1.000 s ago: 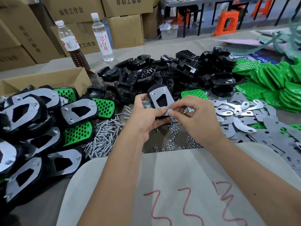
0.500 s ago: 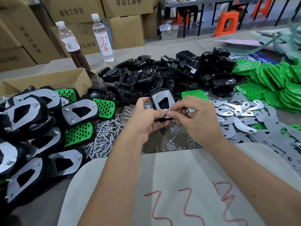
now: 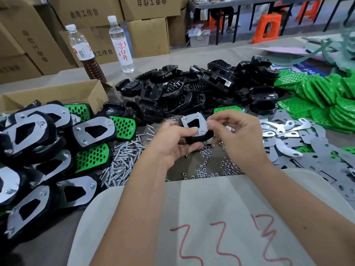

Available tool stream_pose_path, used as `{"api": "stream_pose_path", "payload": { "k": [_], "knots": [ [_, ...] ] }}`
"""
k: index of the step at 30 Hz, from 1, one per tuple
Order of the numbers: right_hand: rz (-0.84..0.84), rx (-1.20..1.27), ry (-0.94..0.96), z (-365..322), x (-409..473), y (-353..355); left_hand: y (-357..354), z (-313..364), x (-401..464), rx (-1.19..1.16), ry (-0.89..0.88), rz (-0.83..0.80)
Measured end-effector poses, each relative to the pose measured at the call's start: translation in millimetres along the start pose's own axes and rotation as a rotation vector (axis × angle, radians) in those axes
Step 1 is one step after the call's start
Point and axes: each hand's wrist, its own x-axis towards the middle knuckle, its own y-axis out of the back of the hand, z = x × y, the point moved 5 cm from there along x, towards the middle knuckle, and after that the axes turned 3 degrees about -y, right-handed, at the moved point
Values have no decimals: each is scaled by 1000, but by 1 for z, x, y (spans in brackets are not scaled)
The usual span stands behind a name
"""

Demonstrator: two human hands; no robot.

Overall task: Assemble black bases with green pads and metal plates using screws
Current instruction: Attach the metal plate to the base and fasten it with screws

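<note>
My left hand (image 3: 172, 144) grips a black base with a metal plate (image 3: 194, 123) on top, thumb pressing the plate's near edge. Two screw ends stick up at the plate's far corners. My right hand (image 3: 234, 135) pinches at the plate's near right corner; what its fingertips hold is too small to tell. Below the hands lie loose nuts (image 3: 215, 166) and a heap of screws (image 3: 123, 162). Black bases (image 3: 192, 89) are piled behind, green pads (image 3: 326, 100) at the right, metal plates (image 3: 307, 146) beside them.
Finished assemblies (image 3: 48, 143) crowd the left side. An open cardboard box (image 3: 57, 95) and two bottles (image 3: 123, 45) stand at the back left, with stacked cartons behind. A pale cloth with red marks (image 3: 221, 217) covers the near edge.
The held base has tilted flatter, plate facing up more. My right hand's fingers have shifted slightly up and right at the plate's corner.
</note>
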Motion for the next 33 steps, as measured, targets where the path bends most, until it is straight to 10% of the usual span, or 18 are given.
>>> {"api": "stream_pose_path", "payload": {
  "k": [14, 20, 33],
  "knots": [
    [119, 136, -85, 4, 4, 13, -2, 1, -8, -134, 128, -126],
    [-161, -35, 17, -12, -3, -11, 3, 1, -2, 28, 84, -102],
    [-201, -39, -86, -14, -9, -17, 5, 3, 1, 89, -9, -91]
  ]
}}
